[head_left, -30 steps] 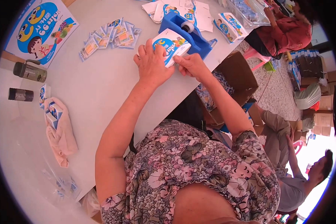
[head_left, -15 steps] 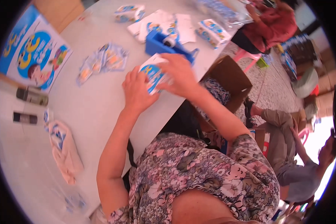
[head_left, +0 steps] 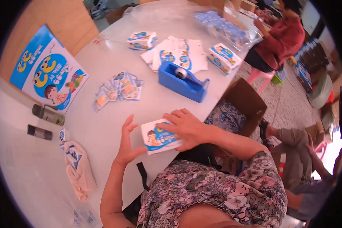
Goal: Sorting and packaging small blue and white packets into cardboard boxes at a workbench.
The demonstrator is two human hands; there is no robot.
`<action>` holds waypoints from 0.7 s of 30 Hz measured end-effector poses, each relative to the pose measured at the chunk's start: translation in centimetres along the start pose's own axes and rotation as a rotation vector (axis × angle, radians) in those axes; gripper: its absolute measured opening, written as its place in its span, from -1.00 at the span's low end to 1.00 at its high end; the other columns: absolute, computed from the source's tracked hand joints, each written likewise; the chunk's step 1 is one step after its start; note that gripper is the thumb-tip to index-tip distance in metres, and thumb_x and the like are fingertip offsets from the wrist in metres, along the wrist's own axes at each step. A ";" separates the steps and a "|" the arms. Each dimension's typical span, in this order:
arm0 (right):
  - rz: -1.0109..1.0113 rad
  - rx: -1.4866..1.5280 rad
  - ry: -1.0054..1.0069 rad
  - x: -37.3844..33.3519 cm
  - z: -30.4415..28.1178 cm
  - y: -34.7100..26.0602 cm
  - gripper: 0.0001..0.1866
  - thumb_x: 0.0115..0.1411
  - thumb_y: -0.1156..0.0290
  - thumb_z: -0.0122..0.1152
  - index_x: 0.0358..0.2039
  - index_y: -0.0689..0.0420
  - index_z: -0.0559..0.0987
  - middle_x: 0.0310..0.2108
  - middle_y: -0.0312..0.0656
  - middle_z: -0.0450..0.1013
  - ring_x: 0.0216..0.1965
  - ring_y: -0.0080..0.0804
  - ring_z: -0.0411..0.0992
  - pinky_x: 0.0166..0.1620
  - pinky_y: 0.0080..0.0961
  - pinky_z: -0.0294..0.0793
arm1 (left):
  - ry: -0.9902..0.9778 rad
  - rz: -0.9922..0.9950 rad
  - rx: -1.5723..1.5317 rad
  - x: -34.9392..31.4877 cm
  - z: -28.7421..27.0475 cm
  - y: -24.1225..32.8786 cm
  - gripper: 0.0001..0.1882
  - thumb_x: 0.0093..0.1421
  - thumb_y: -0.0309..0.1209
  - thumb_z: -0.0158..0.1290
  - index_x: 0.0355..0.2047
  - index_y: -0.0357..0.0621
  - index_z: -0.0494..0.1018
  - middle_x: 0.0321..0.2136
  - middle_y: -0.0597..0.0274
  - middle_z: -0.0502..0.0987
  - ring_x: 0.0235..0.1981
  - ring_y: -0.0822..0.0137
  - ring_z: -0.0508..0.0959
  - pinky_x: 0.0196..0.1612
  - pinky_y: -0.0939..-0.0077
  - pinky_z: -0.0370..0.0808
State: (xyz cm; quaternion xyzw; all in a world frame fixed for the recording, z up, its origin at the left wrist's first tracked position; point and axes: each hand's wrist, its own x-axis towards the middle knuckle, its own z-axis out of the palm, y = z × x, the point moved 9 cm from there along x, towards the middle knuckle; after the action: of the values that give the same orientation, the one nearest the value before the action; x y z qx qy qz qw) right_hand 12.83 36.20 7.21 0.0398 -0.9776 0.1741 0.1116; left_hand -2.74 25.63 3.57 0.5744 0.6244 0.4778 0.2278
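Carton [head_left: 157, 141]: nearer us than the tape dispenser [head_left: 183, 86]
Right hand [head_left: 187, 128]: grip clamped on it, likely steadying
Left hand [head_left: 127, 145]: grip apart

From your head, the wide fisheye camera is looking down and forward over the desk [head_left: 102, 152], showing your hands [head_left: 186, 128] fairly close, near its middle, and taking in the floor [head_left: 279, 100] toward its right rim.

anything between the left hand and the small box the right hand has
Nothing visible stands between the left hand and the small box held by the right hand. The left thumb is right by the box's left edge; whether it touches is unclear.
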 end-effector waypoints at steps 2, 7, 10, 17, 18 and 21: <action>0.006 -0.025 0.078 -0.4 -2.3 0.3 -0.01 -0.35 0.15 0.43 0.24 -0.02 0.37 0.11 0.02 0.30 0.01 -0.01 0.32 0.04 -0.15 0.23 | 0.096 -0.077 0.244 -1.5 -2.9 -3.0 -0.28 0.00 -0.19 0.24 0.12 -0.15 0.23 0.32 -0.10 0.10 0.34 -0.08 0.09 0.32 0.06 0.07; 0.091 -0.024 0.199 0.9 -5.6 2.2 -0.05 -0.36 0.14 0.43 0.19 0.00 0.40 0.07 0.01 0.31 -0.01 -0.03 0.32 0.01 -0.16 0.23 | 0.201 -0.079 0.766 -5.1 -5.9 -8.4 -0.43 0.11 -0.42 0.10 0.15 -0.27 0.30 0.25 -0.11 0.25 0.27 -0.11 0.22 0.32 0.06 0.07; 0.146 0.038 0.422 0.1 -3.7 1.6 -0.08 -0.35 0.15 0.43 0.16 0.00 0.42 0.06 0.01 0.30 0.00 -0.04 0.31 0.02 -0.16 0.22 | 0.168 -0.068 0.660 -5.6 -6.3 -7.9 -0.44 0.12 -0.44 0.08 0.15 -0.30 0.31 0.23 -0.12 0.28 0.24 -0.09 0.27 0.31 0.10 0.11; 0.225 0.276 0.442 -8.9 -1.0 -2.0 -0.04 -0.32 0.12 0.46 0.21 0.00 0.38 0.08 0.00 0.30 0.04 -0.03 0.30 0.05 -0.18 0.21 | 0.088 -0.103 0.692 -3.2 -4.2 -7.1 -0.42 0.22 -0.36 0.08 0.19 -0.40 0.25 0.22 -0.17 0.28 0.23 -0.05 0.30 0.30 0.14 0.15; 0.328 0.288 0.389 -11.2 -1.3 -1.4 0.00 -0.34 0.10 0.47 0.22 0.04 0.36 0.10 0.01 0.30 0.05 -0.01 0.30 0.08 -0.16 0.20 | 0.072 -0.100 0.685 -3.2 -3.8 -7.0 -0.42 0.22 -0.36 0.08 0.19 -0.40 0.25 0.22 -0.17 0.28 0.23 -0.05 0.30 0.30 0.14 0.15; 0.570 0.282 0.361 -18.0 -1.6 0.6 0.09 -0.37 0.07 0.50 0.25 0.12 0.32 0.13 0.04 0.29 0.09 0.01 0.29 0.16 -0.12 0.16 | 0.057 -0.086 0.717 -2.8 -2.9 -6.5 -0.39 0.23 -0.32 0.09 0.20 -0.42 0.23 0.22 -0.18 0.28 0.23 -0.05 0.29 0.29 0.12 0.15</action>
State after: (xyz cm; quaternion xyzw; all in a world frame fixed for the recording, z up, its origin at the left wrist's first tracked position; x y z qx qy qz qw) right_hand 30.60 38.04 4.25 -0.2505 -0.8803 0.3356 0.2228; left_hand -7.73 22.85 -1.49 0.5775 0.7819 0.2344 0.0140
